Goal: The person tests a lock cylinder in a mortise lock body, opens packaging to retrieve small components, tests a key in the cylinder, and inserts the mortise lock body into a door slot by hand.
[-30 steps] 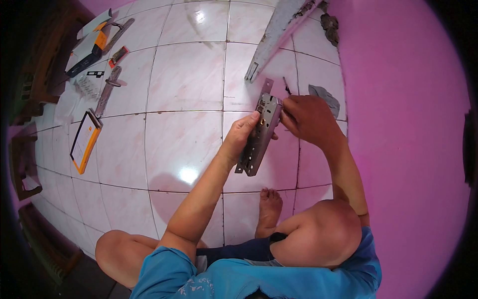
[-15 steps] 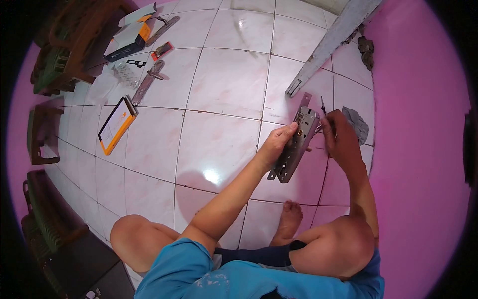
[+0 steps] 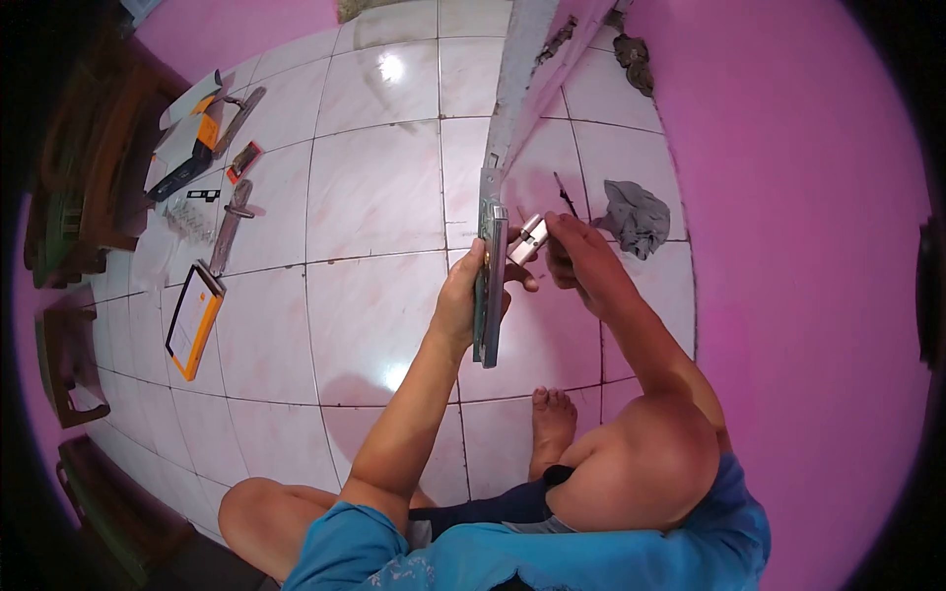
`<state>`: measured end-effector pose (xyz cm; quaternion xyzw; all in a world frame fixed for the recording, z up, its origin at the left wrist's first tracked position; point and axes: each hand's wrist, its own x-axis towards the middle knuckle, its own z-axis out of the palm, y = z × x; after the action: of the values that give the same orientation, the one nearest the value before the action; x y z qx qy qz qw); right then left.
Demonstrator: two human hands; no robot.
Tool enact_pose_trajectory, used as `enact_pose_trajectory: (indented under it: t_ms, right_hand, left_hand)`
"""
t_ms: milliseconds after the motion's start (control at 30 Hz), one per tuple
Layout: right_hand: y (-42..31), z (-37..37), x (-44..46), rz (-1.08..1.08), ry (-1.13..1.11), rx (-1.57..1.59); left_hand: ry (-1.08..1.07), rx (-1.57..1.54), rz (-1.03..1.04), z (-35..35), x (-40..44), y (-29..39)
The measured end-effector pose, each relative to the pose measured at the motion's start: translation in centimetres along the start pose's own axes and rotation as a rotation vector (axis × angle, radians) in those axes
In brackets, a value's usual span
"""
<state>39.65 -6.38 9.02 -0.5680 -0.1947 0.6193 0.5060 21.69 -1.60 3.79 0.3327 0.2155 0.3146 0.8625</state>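
Note:
My left hand (image 3: pixel 459 297) is wrapped round a mortise lock body (image 3: pixel 496 295), held upright with its narrow edge turned towards me. Just right of the lock, my right hand (image 3: pixel 586 261) pinches a silver lock cylinder (image 3: pixel 530 241). The cylinder is tilted and its far end lies close to the lock's side; whether the two touch I cannot tell. Some left fingers show beyond the lock, below the cylinder. On the tiles past my right hand lies a thin dark tool (image 3: pixel 565 194), its kind unclear.
A door's worn edge (image 3: pixel 505 113) stands just beyond the lock. Grey cloth (image 3: pixel 636 219) lies by the pink wall (image 3: pixel 778 295). To the left are two door handles (image 3: pixel 230 227) on plates, an opened box (image 3: pixel 187 143), a red packet (image 3: pixel 243 162), an orange-edged box-like item (image 3: pixel 195 320) and wooden furniture.
The lock body has turned from showing its broad face to nearly edge-on. The cylinder in my right hand now shows clearly beside it. My view has shifted, moving floor items leftward.

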Motion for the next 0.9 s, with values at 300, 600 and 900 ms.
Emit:
enact_pose_trajectory:
  t_ms: [300, 600, 900]
  right_hand:
    - [1.4, -1.2, 0.6, -0.19, 0.067, 0.007]
    - [5.0, -3.3, 1.9, -0.072, 0.142, 0.023]
    - [7.1, -2.9, 1.6, -0.035, 0.105, -0.063]
  left_hand:
    - [0.15, -0.085, 0.069, -1.0, 0.6, -0.9]
    - [0.619, 0.721, 0.089, -10.7, 0.6, -5.7]
    - [0.794, 1.057, 0.049, -12.5, 0.1, -8.7]
